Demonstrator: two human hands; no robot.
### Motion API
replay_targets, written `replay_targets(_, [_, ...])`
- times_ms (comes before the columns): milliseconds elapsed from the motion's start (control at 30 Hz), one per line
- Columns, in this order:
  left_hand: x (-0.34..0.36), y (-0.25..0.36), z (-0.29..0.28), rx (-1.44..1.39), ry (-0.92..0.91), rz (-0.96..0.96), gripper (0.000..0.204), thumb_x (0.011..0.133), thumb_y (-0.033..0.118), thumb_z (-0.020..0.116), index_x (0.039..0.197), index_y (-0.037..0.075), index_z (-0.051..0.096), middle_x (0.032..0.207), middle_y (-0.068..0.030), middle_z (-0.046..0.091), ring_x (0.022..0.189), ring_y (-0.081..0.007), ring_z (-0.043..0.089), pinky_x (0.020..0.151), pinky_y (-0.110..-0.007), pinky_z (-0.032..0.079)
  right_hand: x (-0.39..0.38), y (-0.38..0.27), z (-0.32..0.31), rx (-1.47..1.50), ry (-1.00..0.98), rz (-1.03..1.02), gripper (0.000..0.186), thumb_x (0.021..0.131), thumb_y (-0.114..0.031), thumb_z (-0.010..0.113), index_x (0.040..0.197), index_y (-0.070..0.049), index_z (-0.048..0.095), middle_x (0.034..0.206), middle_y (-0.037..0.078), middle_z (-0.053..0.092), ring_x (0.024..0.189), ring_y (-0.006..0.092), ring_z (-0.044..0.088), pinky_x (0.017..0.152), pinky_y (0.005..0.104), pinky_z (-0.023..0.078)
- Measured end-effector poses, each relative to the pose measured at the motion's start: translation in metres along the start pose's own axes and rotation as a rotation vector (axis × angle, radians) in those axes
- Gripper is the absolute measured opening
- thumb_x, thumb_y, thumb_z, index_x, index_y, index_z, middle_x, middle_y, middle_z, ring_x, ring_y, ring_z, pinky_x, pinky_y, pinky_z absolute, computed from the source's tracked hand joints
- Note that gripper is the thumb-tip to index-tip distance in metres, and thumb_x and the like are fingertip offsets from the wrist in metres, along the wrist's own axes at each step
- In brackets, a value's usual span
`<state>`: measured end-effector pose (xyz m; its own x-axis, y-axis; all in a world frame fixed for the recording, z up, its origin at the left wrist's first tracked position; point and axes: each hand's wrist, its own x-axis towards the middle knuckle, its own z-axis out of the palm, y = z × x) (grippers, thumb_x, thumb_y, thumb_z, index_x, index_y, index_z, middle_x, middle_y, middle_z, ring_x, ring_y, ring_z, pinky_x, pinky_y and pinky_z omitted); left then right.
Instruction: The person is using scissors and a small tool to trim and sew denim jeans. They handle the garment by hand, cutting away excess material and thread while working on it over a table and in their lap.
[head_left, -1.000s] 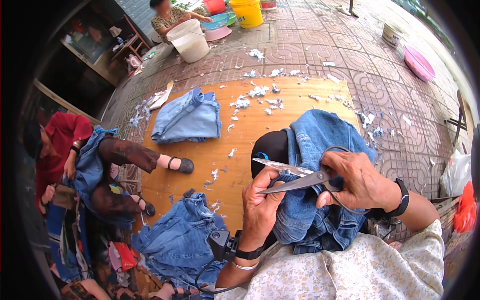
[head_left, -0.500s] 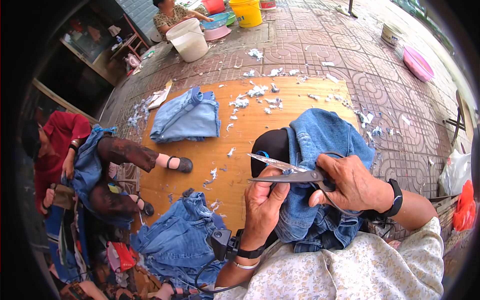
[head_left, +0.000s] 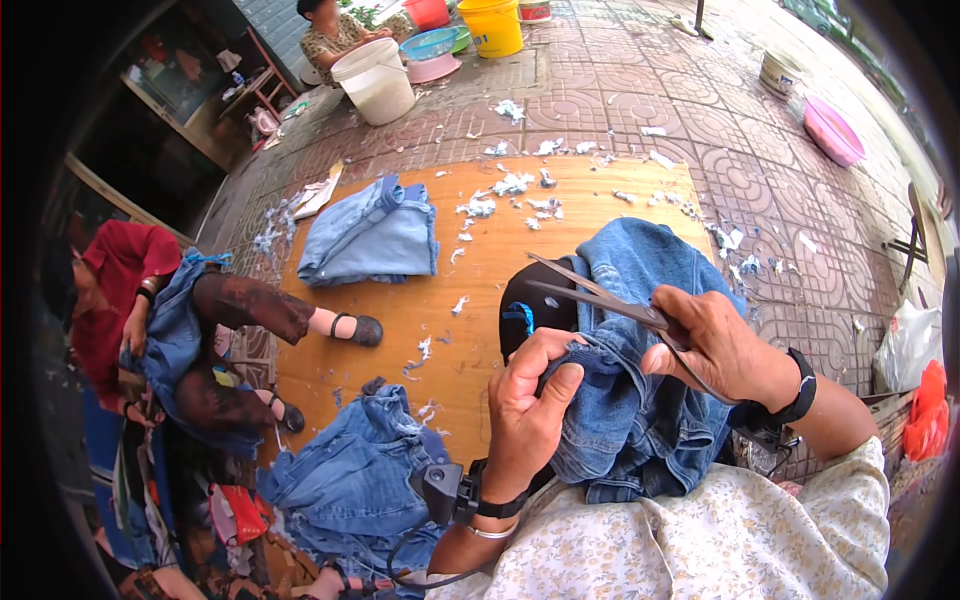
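Observation:
My left hand [head_left: 530, 405] pinches a seamed edge of the blue denim garment [head_left: 645, 420] draped over my dark knee [head_left: 525, 290]. In my right hand [head_left: 720, 345] are dark metal scissors [head_left: 600, 295], raised just above the denim near that edge, blades pointing up to the left and slightly apart. A small bright blue piece [head_left: 518, 318] shows against the dark knee.
A wooden board [head_left: 470, 330] carries folded jeans [head_left: 365, 230], a heap of denim [head_left: 350, 485] and pale scraps. A co-worker in red [head_left: 130, 260] sits left with denim. Another person [head_left: 330, 40] is among buckets [head_left: 375, 85] behind. A pink basin [head_left: 832, 130] lies right.
The scissors have lifted and tilted upward, away from my left fingers, where their blades were at the seam. My left hand keeps its grip on the denim.

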<state>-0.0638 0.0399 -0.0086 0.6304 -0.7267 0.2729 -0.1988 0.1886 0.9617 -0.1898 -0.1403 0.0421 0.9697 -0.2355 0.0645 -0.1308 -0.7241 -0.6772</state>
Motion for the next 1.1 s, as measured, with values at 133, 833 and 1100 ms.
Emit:
replay_targets(133, [-0.006, 0.015, 0.004, 0.343, 0.076, 0.227, 0.01, 0.081, 0.007, 0.064, 0.087, 0.002, 0.059, 0.094, -0.0083, 0.063, 0.082, -0.0223, 0.057, 0.077, -0.032, 0.037, -0.007, -0.001, 0.001, -0.133, 0.154, -0.185, 0.062, 0.075, -0.062, 0.062, 0.079, -0.001, 0.049, 0.056, 0.012, 0.047, 0.052, 0.0299, 0.051, 0.048, 0.0365, 0.039])
replay_targets(833, [-0.008, 0.018, 0.022, 0.538, 0.125, 0.404, 0.011, 0.08, 0.007, 0.062, 0.09, 0.003, 0.06, 0.093, -0.008, 0.06, 0.082, -0.0247, 0.053, 0.079, -0.038, 0.029, -0.035, -0.011, 0.007, 0.081, 0.143, 0.005, 0.062, 0.067, -0.057, 0.074, 0.085, -0.001, 0.053, 0.063, 0.007, 0.047, 0.054, 0.0197, 0.048, 0.049, 0.0313, 0.039])
replay_targets(1100, [-0.009, 0.028, 0.031, 0.737, -0.081, 0.325, 0.041, 0.081, 0.012, 0.059, 0.118, -0.003, 0.05, 0.127, -0.0151, 0.042, 0.109, -0.0294, 0.045, 0.089, -0.048, 0.023, -0.05, -0.007, 0.012, 0.273, 0.143, 0.203, 0.059, 0.073, -0.056, 0.07, 0.079, 0.0, 0.051, 0.057, 0.005, 0.042, 0.051, 0.0155, 0.041, 0.047, 0.0305, 0.034])
